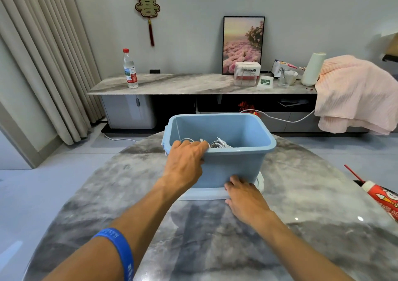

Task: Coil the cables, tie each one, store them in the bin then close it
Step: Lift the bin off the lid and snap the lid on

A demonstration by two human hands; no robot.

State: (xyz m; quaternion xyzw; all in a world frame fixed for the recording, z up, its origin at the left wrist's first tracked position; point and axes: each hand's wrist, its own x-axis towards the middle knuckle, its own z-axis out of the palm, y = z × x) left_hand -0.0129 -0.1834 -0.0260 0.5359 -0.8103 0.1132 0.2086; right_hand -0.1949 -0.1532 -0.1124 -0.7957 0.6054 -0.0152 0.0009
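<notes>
Your left hand (185,164) has its grip hooked over the near rim of the blue bin (234,166), fingers curled inside, thumb on the outer wall. Right hand (245,194) lies low at the bin's base, fingertips on or pinching the near edge of the pale lid (204,195) — can't tell which, fingers mostly hidden. The lid looks to be flat on the counter (107,194) w/ the bin standing on top of it.

White cables (217,144) are already in the bin, coiled near the front wall, just beside your left fingers. Ties not visible from here.

Risks, as I judge them:
- Pull the lid out w/o lifting the bin enough and the bin drags or tips toward you; cables spill.
- One-handed rim hold is off-centre, so a lift may tilt the bin to the right.
- A plug end pokes up near the rim; it could catch under the lid and stop it seating.
- Your left fingers are inside the rim; lid coming down may pinch them.
- Red-wrapped item (383,198) at the counter's right edge is near your swing path; a wide move could knock it off.
</notes>
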